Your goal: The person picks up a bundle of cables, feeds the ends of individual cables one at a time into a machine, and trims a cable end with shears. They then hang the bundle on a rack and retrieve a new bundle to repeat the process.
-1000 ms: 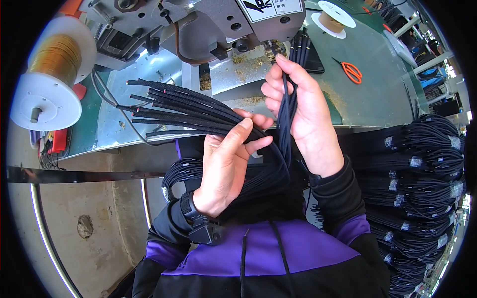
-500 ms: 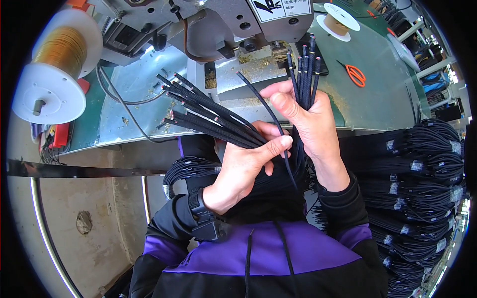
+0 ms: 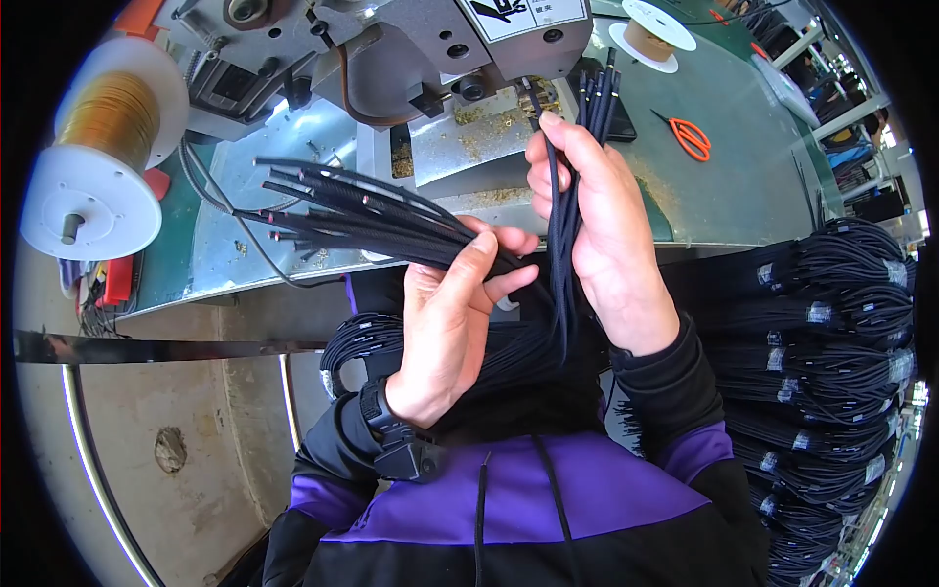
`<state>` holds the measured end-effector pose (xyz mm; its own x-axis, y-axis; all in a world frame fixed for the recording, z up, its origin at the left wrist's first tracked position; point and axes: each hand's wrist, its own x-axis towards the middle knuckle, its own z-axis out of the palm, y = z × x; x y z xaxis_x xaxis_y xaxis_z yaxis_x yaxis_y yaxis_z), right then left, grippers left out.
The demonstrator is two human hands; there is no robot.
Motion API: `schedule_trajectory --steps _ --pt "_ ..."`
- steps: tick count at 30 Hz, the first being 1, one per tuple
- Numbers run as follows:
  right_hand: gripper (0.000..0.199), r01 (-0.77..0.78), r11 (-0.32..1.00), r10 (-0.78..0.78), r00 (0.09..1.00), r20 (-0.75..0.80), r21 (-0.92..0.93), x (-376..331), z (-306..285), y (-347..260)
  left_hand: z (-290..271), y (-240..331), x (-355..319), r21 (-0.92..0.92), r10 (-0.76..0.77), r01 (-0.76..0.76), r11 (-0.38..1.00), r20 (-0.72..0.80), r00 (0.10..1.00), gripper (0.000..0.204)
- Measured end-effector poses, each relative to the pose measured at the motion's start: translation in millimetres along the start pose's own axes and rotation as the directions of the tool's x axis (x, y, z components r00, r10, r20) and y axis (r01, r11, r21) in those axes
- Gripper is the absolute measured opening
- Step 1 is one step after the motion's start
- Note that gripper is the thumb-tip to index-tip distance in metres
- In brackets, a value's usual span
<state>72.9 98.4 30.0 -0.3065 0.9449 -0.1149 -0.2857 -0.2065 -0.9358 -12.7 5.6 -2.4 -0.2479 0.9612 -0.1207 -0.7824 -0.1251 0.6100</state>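
My left hand [image 3: 452, 303] is closed around a fanned bunch of black braided cables [image 3: 362, 210], whose cut ends point left over the table edge. In my right hand [image 3: 602, 210] is a smaller group of black cables [image 3: 565, 249], held upright. Between its thumb and fingers one cable is pinched apart from the others, its tip up at the small metal tooling [image 3: 529, 96] of the grey machine [image 3: 411, 68]. Whether that tip touches the tooling I cannot tell. Several cables in the right hand carry a gold-coloured band near the end. Both groups hang down over my lap.
A large spool of copper-coloured wire [image 3: 115, 117] stands left, a smaller spool [image 3: 653, 41] at the back right. Orange-handled scissors [image 3: 691, 140] lie on the green table [image 3: 729, 191]. Brassy scraps litter the machine base. Bundled black cables [image 3: 831, 362] are stacked at my right.
The single cable has passed from beside my left thumb into my right hand's pinch and has risen to the machine. My left hand and its bunch have shifted left.
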Motion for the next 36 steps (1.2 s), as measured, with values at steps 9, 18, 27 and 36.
schedule_trajectory --steps 9,18,27,36 --pt "0.023 0.091 0.96 -0.023 0.968 0.251 -0.263 -18.2 -6.5 5.2 -5.8 -2.4 7.9 0.254 -0.053 0.038 0.966 0.054 0.997 0.016" --pt "0.023 0.149 0.95 -0.079 0.965 0.252 -0.275 -25.8 -10.2 9.1 -7.4 -8.9 -1.1 0.173 -0.084 0.072 0.982 0.062 0.995 0.014" --pt "0.027 0.088 0.995 -0.079 0.985 0.152 -0.052 -24.7 -17.2 -0.7 -10.9 -0.8 -0.3 0.134 -0.051 0.049 0.99 0.01 0.999 0.011" --pt "0.028 0.076 0.997 -0.077 0.994 0.078 0.009 -28.5 -0.1 -7.2 -10.9 7.0 3.5 0.119 -0.018 0.015 0.993 0.025 1.0 0.012"
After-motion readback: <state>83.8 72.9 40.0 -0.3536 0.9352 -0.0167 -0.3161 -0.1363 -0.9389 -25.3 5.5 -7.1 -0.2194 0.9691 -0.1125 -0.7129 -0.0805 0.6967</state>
